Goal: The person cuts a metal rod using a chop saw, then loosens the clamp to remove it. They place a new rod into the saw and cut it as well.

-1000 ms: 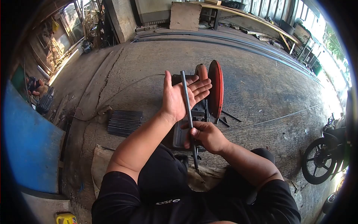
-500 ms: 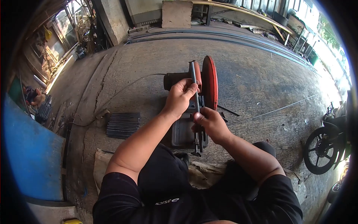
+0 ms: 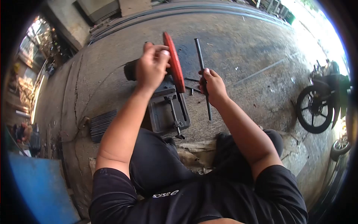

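A cut-off saw with a red round guard [image 3: 173, 61] and a grey base [image 3: 160, 125] stands on the floor before me. My left hand [image 3: 152, 69] is over the saw's upper body, at the guard's left side, its fingers loosely bent and apart; it hides part of the machine. To the right of the guard, my right hand [image 3: 214, 86] is closed around the middle of a dark metal rod [image 3: 200, 54], held nearly upright in view. The saw's clamp screw [image 3: 174, 112] lies along the base. Short dark bars [image 3: 102, 126] are stacked left of the saw.
Long metal bars [image 3: 179, 11] lie across the far floor. A thin bar [image 3: 264, 69] and small offcuts are on the right floor, near a motorcycle wheel [image 3: 315, 109]. A blue panel [image 3: 37, 183] stands at lower left. Part of a person [image 3: 24, 132] shows at far left.
My left hand has let go of the rod and moved onto the saw. My right hand has carried the rod to the right of the guard. The view has shifted.
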The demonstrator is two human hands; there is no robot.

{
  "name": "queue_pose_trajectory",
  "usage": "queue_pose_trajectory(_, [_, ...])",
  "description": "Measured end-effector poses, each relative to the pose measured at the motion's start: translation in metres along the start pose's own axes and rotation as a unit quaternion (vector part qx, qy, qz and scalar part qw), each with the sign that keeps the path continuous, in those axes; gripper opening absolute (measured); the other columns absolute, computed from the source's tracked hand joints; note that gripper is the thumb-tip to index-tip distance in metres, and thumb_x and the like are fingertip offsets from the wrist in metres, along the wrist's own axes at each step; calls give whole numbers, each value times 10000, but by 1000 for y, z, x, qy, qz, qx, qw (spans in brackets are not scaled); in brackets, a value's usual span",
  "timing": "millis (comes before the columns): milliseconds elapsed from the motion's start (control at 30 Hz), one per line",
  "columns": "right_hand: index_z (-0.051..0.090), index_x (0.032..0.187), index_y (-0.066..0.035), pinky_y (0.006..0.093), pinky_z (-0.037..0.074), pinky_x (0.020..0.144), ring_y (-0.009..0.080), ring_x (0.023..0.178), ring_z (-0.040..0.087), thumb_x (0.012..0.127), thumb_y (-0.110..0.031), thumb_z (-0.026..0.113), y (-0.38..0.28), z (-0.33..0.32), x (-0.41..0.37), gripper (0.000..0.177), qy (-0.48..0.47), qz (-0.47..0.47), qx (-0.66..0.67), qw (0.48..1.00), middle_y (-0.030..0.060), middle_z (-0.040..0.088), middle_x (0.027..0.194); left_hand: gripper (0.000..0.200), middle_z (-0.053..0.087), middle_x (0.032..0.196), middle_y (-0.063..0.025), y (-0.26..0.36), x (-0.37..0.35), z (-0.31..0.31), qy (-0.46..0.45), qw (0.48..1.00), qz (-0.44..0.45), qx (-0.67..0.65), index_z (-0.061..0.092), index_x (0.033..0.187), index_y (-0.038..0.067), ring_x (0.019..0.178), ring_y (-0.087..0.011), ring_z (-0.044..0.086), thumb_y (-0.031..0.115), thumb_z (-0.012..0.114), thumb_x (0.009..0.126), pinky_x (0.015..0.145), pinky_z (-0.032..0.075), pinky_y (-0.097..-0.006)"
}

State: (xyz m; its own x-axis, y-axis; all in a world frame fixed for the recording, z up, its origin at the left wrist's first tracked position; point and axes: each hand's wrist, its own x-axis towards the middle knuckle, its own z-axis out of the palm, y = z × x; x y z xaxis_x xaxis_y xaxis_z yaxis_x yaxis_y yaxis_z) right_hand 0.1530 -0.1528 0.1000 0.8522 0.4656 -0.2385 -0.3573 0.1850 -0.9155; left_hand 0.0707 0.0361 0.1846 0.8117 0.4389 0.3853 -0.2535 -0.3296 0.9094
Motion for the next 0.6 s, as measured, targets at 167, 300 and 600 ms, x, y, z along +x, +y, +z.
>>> queue_pose_trajectory(167, [540,958,-84,302,434,526,163,611,544,985,-267,527,88,-42,42,185,51,98,55,992,43,558,747,125,669,866,-48,-8,13,-11,88,988,124,19,645,994,21,696,-74,615,112,594,924,583,503,-212])
queue_pose_trajectory(300, [530,935,-58,304,454,548,174,621,559,966,-264,561,165,-50,47,210,-16,145,127,981,63,566,772,456,572,1173,-178,-26,40,-35,171,975,28,136,442,1299,-44,1034,-207,585,142,601,913,840,498,-316])
queue_pose_trajectory(600, [511,930,-62,329,470,600,189,633,548,978,-242,528,219,-45,57,187,-108,237,251,932,65,562,782,642,511,1185,-186,-28,59,-39,-13,913,-381,-143,362,1363,-3,1098,-308,558,323,626,877,966,470,-509])
